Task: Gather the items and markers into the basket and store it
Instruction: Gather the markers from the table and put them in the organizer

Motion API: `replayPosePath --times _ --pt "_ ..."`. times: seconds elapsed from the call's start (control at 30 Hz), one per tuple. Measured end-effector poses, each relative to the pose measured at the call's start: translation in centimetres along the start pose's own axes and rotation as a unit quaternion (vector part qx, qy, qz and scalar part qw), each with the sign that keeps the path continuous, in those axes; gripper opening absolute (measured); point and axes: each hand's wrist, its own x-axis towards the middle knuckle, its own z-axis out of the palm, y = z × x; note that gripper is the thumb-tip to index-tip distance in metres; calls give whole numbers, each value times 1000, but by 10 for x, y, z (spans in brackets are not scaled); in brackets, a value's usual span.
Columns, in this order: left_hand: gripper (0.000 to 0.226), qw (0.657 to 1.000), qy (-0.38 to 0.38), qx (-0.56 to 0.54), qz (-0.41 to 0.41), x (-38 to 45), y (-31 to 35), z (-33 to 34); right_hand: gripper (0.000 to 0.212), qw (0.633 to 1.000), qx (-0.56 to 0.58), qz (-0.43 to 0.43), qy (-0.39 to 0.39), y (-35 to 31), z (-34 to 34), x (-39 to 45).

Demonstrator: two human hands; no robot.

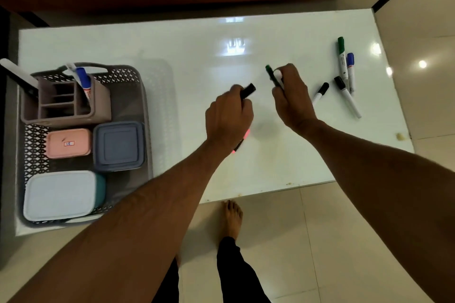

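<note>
Four loose markers [344, 76] at upper right, two or more in the hands [261, 106], three lidded boxes [118, 145], one basket [133, 74].

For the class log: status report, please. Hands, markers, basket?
Left hand grips black marker; right hand grips green marker. Four markers loose on table. Basket far left, nothing blocking.

Overhead lighting, moderate brightness. Window glare on the glossy white surface [246, 155] near its far edge; lamp reflections at its right edge. Wide-angle bending at margins; slight motion blur.
</note>
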Motion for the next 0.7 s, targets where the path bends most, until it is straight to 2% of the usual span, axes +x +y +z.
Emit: replayPosePath --times 0.07,0.13,0.23,0.33,0.5,0.7 --pt "27 994 33 -104 -7 14 -8 -12 11 988 127 77 51 -26 14 16" --pt "27 975 61 -214 -8 24 -16 -25 19 960 234 123 90 -53 24 30" --pt "17 952 110 -285 -2 34 -30 -54 24 927 336 120 116 -97 40 46" --pt "14 929 171 -327 14 37 -49 -88 21 889 427 134 100 -140 62 57" --pt "16 887 269 -375 5 39 -83 -149 25 845 514 142 41 -217 102 54" --pt "15 850 374 -372 8 35 -145 -227 26 844 527 100 -4 -295 158 38"
